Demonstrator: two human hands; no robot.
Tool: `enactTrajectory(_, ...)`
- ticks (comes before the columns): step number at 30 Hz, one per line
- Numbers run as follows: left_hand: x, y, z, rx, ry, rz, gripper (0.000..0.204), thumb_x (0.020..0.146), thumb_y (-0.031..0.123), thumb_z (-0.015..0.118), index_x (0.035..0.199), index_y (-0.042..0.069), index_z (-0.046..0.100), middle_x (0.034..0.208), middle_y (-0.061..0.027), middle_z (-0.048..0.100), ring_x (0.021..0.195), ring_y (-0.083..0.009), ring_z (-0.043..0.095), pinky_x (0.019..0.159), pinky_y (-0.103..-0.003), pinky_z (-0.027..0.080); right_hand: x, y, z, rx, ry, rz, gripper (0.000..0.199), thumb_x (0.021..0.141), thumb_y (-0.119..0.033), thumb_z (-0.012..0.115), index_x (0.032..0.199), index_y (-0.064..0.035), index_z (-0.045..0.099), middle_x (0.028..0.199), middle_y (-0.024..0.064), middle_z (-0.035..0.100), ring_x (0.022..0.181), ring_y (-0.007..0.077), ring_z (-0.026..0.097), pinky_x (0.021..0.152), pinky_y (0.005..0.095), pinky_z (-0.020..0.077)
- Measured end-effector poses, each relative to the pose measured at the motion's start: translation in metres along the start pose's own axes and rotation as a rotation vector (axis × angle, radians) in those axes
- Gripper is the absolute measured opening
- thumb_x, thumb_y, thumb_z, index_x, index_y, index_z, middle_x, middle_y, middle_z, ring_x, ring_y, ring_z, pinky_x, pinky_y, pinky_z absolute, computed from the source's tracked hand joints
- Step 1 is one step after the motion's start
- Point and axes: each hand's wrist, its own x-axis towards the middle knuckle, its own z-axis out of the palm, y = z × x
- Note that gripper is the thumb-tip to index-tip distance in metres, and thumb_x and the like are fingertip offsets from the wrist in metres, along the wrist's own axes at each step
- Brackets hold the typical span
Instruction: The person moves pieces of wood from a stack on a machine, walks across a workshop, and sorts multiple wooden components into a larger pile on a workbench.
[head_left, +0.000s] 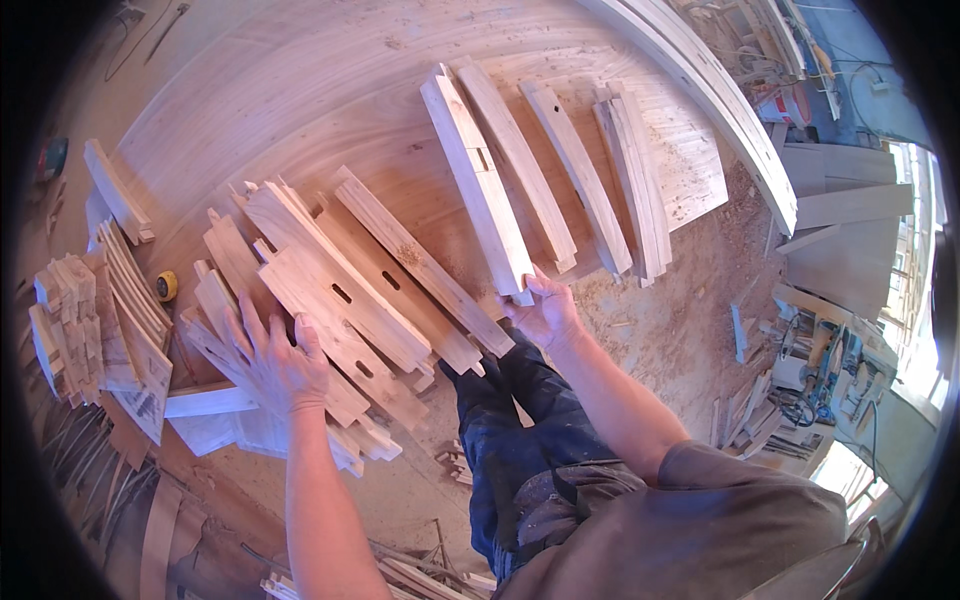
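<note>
Pale, sawn timber pieces lie across a broad wood-grained surface [300, 110] that fills the upper centre of the frame. At the centre, the right hand [548, 312] has its fingers closed on the lower end of a straight, square-edged slotted beam [468, 165], which runs from there toward the top of the frame; a narrow rectangular slot opens near its middle. At left of centre, the left hand [290, 372] rests on a pile of slotted pieces [330, 285], its fingers spread wide; whether they grip any one piece cannot be told. The pile's members are flat and smooth, several with round-ended slots and some with stepped, tenon-like ends. To the right of the beam lie slender, gently bowed rails [578, 180], one showing a small dark hole near its upper end. At the far left stand a stack of short blocks [70, 320] and a set of thin curved strips [135, 290], beside a rounded yellow-and-black tool [166, 286]. At the upper right, a red-and-white rounded object [788, 105] resembles a bucket; its contents are too small to tell. Below it, brown shavings and dust coat the floor [715, 265].
</note>
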Motion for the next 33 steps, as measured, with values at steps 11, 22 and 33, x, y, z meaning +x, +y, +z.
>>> enactTrajectory(11,0.000,0.001,-0.002,0.003,0.011,-0.005,0.053,0.095,0.040,0.055,0.111,-0.008,0.073,0.159,-0.0187,0.040,0.150,-0.0432,0.027,0.122,-0.055,0.025,0.007,0.003,-0.009,0.316,-0.017,0.151,0.035,0.081,-0.025,0.065,0.108,-0.0027,0.069,0.095,0.0209,0.068,0.080,0.0347,0.061,0.061,0.0378,0.0489)
enactTrajectory(22,-0.001,-0.001,0.000,-0.005,-0.001,-0.004,0.059,0.098,0.042,0.050,0.113,-0.011,0.072,0.161,-0.0189,0.039,0.150,-0.0436,0.028,0.122,-0.055,0.025,0.014,0.007,-0.016,0.376,-0.040,0.170,0.026,0.084,-0.023,0.061,0.097,-0.0030,0.072,0.093,0.0238,0.069,0.075,0.0349,0.061,0.057,0.0385,0.0488)
enactTrajectory(33,-0.001,-0.002,0.002,0.009,-0.008,0.012,0.060,0.098,0.043,0.050,0.112,-0.011,0.072,0.160,-0.0198,0.039,0.149,-0.0441,0.029,0.122,-0.054,0.025,0.012,0.008,-0.015,0.322,0.021,0.143,0.036,0.082,-0.023,0.065,0.113,-0.0046,0.064,0.097,0.0232,0.067,0.076,0.0343,0.060,0.059,0.0378,0.0488)
